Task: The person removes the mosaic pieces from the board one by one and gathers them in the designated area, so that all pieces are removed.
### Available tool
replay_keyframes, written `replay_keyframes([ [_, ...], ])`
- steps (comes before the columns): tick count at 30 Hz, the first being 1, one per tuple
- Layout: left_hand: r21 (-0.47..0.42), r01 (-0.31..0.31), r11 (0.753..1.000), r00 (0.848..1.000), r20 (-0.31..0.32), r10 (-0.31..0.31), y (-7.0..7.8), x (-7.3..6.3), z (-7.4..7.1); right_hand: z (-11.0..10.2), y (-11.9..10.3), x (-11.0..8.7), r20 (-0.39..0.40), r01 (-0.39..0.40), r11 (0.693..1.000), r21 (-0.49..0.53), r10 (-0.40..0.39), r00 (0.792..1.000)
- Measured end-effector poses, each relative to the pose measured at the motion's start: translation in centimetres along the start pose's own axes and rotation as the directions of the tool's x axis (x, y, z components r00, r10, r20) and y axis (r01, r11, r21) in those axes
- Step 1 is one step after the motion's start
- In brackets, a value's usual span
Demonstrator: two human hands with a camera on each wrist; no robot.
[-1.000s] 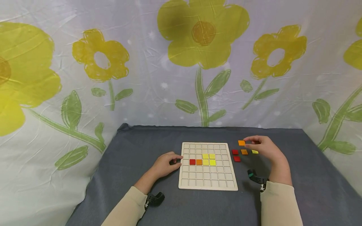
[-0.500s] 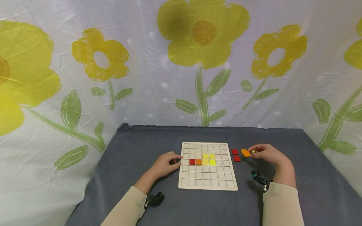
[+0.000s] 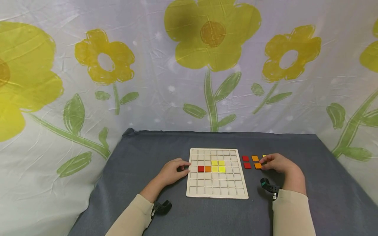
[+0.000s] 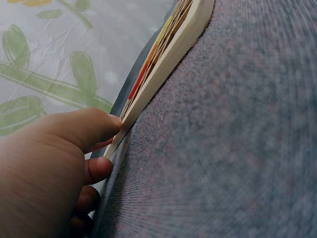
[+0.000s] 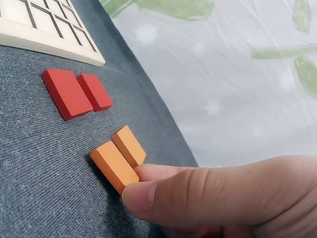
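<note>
Touching the left edge of the board (image 3: 224, 183) with the relaxed left hand (image 3: 172, 171); with the right hand (image 3: 279, 163), pinching an orange tile (image 5: 113, 165) between board and right edge of the bench (image 3: 330, 183), beside another orange tile (image 5: 130, 146) and near two red tiles (image 5: 68, 94).

Loose tiles (image 3: 247, 166) right of board (image 3: 208, 190); rightmost tile (image 3: 264, 155) apparently behind right hand (image 3: 279, 163).

A: Far, left and right sides?
B: Pale, creased sheeting (image 3: 153, 111) on all three. Far centre carries a large yellow flower (image 3: 212, 34) with a green stem (image 3: 210, 101); smaller flowers (image 3: 122, 62) flank it left and right.
A: Work surface?
B: Dark grey cloth (image 3: 130, 157), far edge seen against the sheeting.
A: Light?
B: Soft, with faint sheen along creases.
</note>
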State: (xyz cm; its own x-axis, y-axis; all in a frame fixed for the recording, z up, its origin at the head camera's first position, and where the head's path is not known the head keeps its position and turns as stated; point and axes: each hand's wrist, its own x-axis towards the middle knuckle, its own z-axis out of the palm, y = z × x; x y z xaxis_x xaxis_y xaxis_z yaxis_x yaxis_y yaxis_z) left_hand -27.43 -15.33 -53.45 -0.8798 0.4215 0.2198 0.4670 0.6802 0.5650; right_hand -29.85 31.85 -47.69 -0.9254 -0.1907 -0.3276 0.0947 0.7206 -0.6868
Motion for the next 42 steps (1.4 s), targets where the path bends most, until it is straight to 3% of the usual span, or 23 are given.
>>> replay_keyframes([
  [5,0.005,-0.005,1.0,1.0,-0.001,0.005,0.0,0.0,0.0,0.0,-0.1,0.0,0.009,0.009,1.0,0.003,-0.009,1.0],
  [22,0.01,0.007,1.0,1.0,0.005,-0.007,0.2,0.0,-0.1,-0.9,-2.8,-1.7,-0.084,0.135,0.99,0.045,-0.131,0.988],
  [32,0.012,0.007,1.0,1.0,0.006,-0.007,0.2,0.0,0.0,-0.4,-5.7,-1.6,-0.119,0.276,0.96,0.053,-0.269,0.956],
  [42,0.003,0.007,1.0,1.0,0.0,-0.007,-0.1,0.0,0.1,1.8,-8.6,-0.1,-0.093,0.35,0.933,0.09,-0.342,0.935],
])
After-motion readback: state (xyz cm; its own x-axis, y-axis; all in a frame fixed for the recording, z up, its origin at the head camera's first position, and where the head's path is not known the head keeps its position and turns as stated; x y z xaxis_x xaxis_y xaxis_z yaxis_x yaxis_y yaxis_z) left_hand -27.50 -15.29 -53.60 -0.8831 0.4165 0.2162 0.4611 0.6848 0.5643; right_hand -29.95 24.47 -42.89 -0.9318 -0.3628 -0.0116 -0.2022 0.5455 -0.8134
